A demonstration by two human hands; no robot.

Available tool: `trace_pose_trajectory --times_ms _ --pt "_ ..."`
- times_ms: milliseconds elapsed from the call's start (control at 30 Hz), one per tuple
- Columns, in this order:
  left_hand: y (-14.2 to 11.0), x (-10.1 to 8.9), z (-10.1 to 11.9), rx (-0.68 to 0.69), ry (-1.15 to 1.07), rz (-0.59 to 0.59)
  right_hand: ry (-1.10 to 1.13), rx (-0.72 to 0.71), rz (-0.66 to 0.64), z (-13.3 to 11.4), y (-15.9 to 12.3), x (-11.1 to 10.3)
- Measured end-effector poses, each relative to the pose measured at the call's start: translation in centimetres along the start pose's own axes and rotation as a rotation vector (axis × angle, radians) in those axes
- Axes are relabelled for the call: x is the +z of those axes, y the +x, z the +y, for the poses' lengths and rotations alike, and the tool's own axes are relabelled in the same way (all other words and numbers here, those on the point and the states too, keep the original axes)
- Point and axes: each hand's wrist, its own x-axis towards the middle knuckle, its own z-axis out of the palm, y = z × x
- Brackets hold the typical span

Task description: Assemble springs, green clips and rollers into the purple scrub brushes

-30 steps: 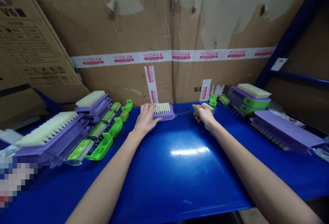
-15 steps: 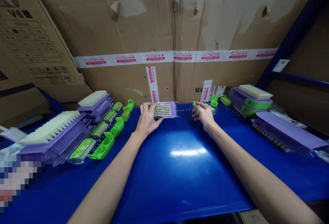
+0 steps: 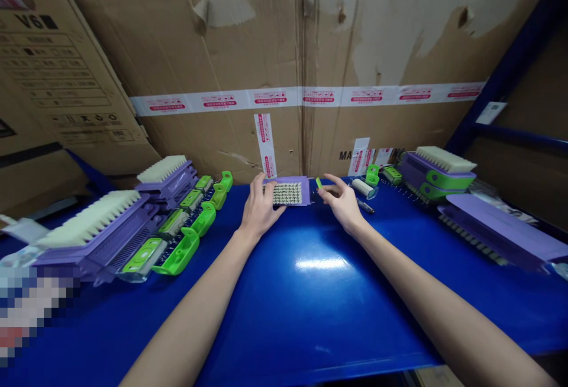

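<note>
At the back middle of the table, my left hand (image 3: pixel 260 209) grips the left end of a purple brush piece (image 3: pixel 305 190) whose pale bristle tufts face me. My right hand (image 3: pixel 344 202), to its right, pinches a small bright green plastic part (image 3: pixel 319 183) close to the purple piece's right end, a small gap between them. Behind my right hand lie a white roller-like piece in clear plastic (image 3: pixel 364 187) and a dark slim tool (image 3: pixel 365 206). Small screws, partly hidden, lie near my right fingertips.
On the left stand purple brush bases with cream bristles (image 3: pixel 91 218), beside green caps (image 3: pixel 180 252) and green-and-clear pieces (image 3: pixel 144 257). At right are stacked purple-and-green brushes (image 3: pixel 444 168) and a long purple part (image 3: pixel 506 227). Cardboard (image 3: pixel 231 132) backs the blue table (image 3: pixel 284 316).
My right hand has moved left with the green part, closer to the purple brush piece. The white roller-like piece and dark tool now show behind it. My left hand keeps its grip.
</note>
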Motion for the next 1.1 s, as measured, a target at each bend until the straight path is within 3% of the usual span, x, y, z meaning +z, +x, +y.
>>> trace_pose_trajectory --times_ms 333,567,1100 --pt "0.0 -0.1 0.4 0.002 0.019 -0.032 -0.067 0.048 -0.127 -0.5 -0.4 0.3" --pt "0.0 0.0 0.5 0.031 0.033 -0.012 0.009 -0.019 -0.006 -0.5 0.2 -0.3" --pt "-0.1 0.0 1.1 0.014 0.017 -0.016 -0.015 0.063 -0.005 -0.4 -0.3 0.2"
